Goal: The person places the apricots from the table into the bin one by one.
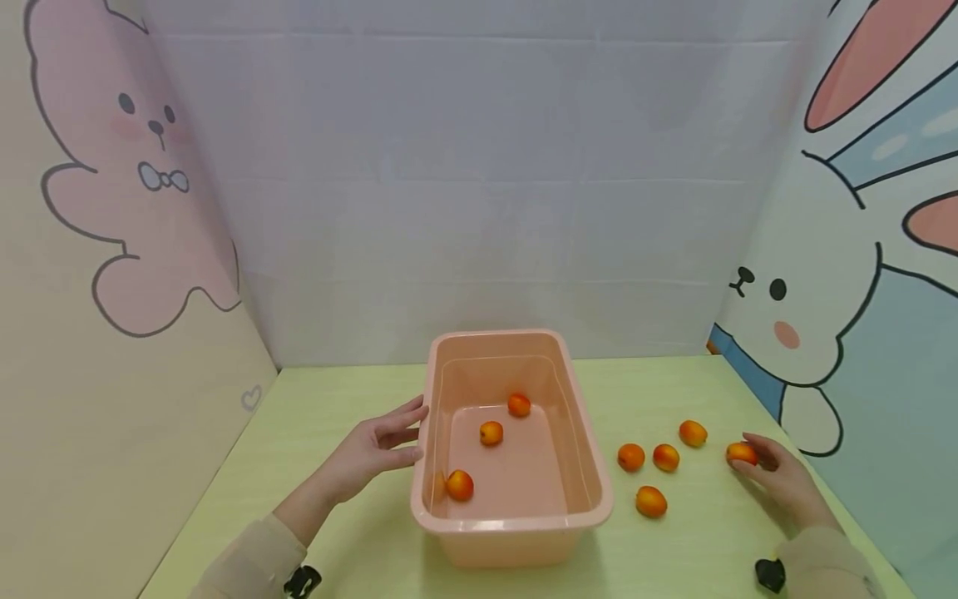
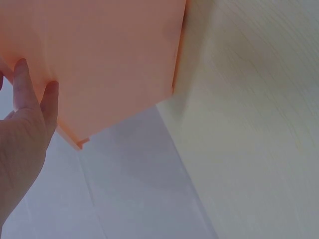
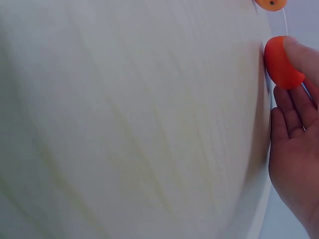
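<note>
A pink plastic bin point(image 1: 524, 549) stands on the table with 3 small oval orange-red fruits in it, one point(image 1: 460, 485) against its left wall. My left hand point(image 1: 382, 441) is at the bin's left side, its extended fingers touching the wall just under the rim; the left wrist view shows the fingertips point(image 2: 51, 89) on the bin's outer face. At the right, my right hand point(image 1: 786, 478) pinches a fruit point(image 1: 741, 453) between thumb and fingers, low over the table. In the right wrist view the thumb lies on this fruit point(image 3: 281, 62), with the other fingers behind it.
Between the bin and my right hand lie several more loose fruits point(image 1: 665, 457) on the pale green table point(image 1: 352, 532). A white sheet point(image 1: 479, 183) hangs behind the table. Printed side panels stand left and right, the right one point(image 1: 898, 399) close to my right hand.
</note>
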The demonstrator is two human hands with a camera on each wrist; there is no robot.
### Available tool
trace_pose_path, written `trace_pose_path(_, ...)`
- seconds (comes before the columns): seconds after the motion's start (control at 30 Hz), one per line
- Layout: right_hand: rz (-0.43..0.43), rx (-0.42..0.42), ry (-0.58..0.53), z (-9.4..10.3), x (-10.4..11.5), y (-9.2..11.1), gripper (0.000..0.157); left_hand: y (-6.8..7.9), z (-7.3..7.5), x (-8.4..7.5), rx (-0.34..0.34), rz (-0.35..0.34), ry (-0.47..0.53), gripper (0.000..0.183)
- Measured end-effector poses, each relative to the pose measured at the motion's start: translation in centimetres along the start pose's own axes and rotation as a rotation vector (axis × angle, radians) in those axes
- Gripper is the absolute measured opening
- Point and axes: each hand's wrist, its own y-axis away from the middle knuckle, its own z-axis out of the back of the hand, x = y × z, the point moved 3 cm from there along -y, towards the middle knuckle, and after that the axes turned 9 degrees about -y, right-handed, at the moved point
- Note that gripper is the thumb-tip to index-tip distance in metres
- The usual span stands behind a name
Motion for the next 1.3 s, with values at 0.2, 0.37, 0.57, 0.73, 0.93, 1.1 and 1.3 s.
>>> trace_pose_path(0.2, 0.033, -0.058, 0.045, 0.4, 0.0, 0.2, 0.064, 0.0, 0.0, 0.0, 0.002, 0.001, 0.01, 0.065)
trace_pose_path(0.37, 0.031, -0.091, -0.037, 0.8, 1.6, 0.4, 0.066, 0.0, 0.0, 0.1, 0.0, 0.004, 0.007, 0.065)
trace_pose_path(0.57, 0.121, -0.112, -0.08, 0.9, 5.4, 0.0, 0.063, 0.0, 0.1, 0.2, 0.0, 0.004, 0.002, 0.065)
trace_pose_path(0.73, 0.138, -0.088, -0.089, 0.8, 8.8, -0.7, 0.067, 0.1, 0.1, 0.2, 0.0, -0.002, -0.001, 0.065)
trace_pose_path(0.93, 0.167, -0.051, -0.13, 0.2, 12.8, -1.7, 0.069, 0.2, 0.0, 0.0, 0.007, -0.013, 0.007, 0.065)
trace_pose_path(1.1, 0.238, -0.011, -0.172, -0.2, 16.8, -2.5, 0.065, 0.2, 0.0, 0.0, 0.006, -0.008, 0.001, 0.065)
trace_pose_path(1.3, 0.325, 0.046, -0.246, -0.7, 22.0, -3.4, 0.059, 0.2, 0.1, 0.0, 0.004, -0.006, 0.007, 0.065)
